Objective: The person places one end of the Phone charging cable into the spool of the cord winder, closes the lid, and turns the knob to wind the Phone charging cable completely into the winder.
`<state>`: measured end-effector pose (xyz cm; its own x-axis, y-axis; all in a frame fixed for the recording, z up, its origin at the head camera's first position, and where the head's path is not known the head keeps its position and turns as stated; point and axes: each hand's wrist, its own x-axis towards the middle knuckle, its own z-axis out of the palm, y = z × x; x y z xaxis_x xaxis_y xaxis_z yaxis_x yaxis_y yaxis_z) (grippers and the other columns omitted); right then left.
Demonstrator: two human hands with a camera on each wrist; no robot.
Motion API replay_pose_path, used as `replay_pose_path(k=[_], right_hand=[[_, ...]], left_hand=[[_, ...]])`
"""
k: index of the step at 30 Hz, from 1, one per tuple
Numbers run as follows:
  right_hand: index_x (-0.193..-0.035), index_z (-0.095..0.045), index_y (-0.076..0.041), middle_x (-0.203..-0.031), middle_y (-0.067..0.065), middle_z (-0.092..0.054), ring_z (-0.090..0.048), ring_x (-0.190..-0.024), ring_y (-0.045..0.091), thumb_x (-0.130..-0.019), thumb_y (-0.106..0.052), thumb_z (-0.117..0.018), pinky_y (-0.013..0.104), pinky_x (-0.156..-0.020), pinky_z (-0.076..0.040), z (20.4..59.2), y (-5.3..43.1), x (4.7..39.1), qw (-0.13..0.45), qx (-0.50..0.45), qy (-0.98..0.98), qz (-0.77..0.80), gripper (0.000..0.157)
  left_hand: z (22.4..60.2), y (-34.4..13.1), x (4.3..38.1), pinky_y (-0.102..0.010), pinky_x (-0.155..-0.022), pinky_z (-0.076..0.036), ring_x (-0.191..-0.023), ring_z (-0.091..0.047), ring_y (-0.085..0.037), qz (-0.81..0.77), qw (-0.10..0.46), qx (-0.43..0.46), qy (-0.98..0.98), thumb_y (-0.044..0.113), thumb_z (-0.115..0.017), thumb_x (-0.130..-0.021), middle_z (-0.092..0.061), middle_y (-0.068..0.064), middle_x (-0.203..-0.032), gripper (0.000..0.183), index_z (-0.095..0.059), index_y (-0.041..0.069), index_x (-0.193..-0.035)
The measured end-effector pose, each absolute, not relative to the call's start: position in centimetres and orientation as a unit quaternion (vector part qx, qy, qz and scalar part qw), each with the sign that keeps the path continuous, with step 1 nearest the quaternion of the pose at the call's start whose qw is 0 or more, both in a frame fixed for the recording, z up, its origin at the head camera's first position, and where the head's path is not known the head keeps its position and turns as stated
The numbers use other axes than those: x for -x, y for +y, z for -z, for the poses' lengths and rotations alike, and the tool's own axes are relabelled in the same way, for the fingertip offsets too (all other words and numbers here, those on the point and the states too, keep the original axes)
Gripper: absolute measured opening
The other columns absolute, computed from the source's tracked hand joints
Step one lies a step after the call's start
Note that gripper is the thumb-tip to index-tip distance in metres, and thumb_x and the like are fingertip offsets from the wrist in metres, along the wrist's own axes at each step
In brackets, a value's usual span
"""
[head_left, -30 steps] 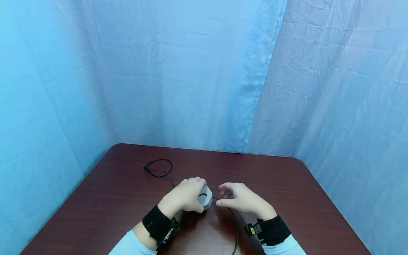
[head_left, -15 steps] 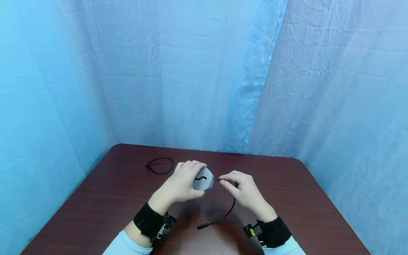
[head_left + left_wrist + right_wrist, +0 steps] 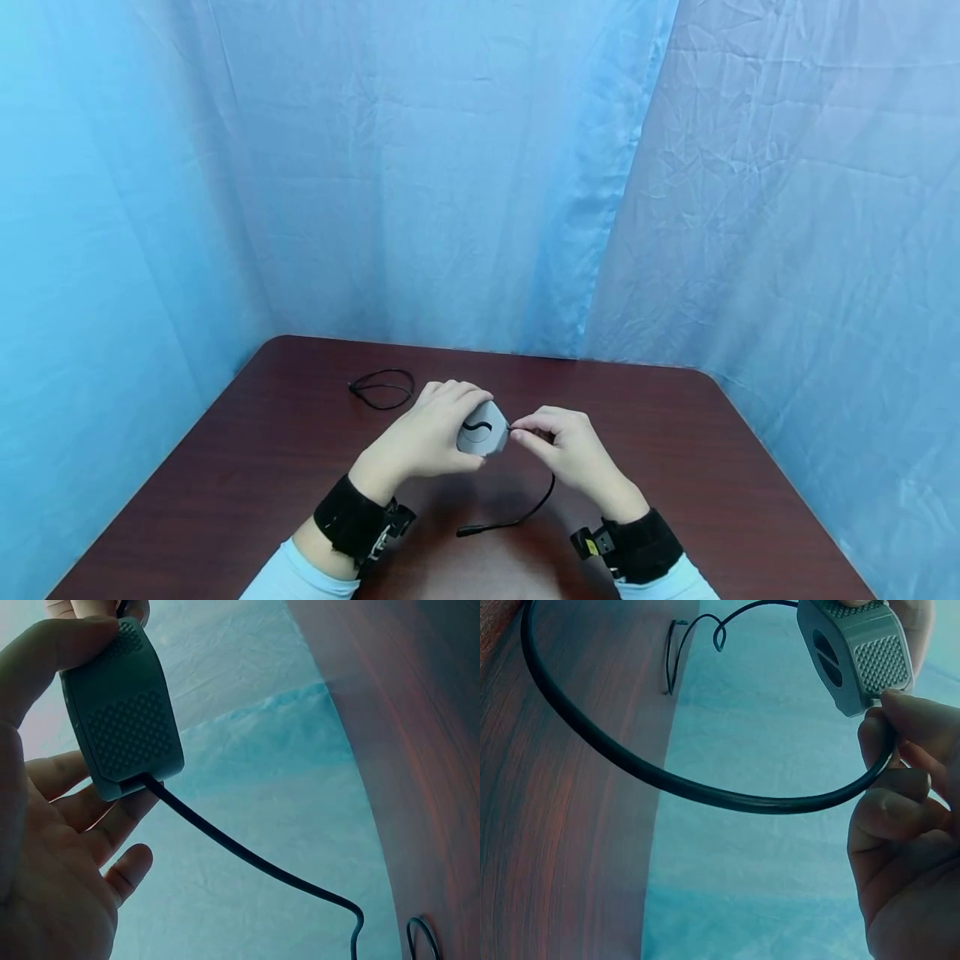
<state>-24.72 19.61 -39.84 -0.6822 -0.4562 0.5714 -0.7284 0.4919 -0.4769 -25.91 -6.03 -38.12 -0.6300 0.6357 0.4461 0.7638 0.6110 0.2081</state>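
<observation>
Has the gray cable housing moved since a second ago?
Yes: in the head view, the gray cable housing has shifted up the picture, nearer the table's far edge.

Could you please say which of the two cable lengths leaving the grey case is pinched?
The length curving to a thick end: the right hand pinches it beside the grey case. The other length runs unpinched to a loop on the table.
</observation>
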Motion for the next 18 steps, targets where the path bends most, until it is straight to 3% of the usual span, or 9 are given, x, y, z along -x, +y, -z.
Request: replay_pose_path(k=[18], right_hand=[[-0.102, -0.079, -0.020, -0.087, -0.017, -0.065, -0.051, -0.066, 0.002, -0.095, -0.016, -0.074, 0.023, -0.056, -0.045, 39.4, 20.2, 24.8, 0.228, -0.360, -0.838, -0.341, 0.009]], left_hand=[[37.3, -7.4, 26.1, -0.038, -0.086, -0.045, -0.105, -0.049, -0.013, 0.212, 0.168, 0.381, -0.884, 0.037, -0.084, -0.076, -0.060, 0.003, -0.126, 0.070, -0.058, 0.012, -0.136]])
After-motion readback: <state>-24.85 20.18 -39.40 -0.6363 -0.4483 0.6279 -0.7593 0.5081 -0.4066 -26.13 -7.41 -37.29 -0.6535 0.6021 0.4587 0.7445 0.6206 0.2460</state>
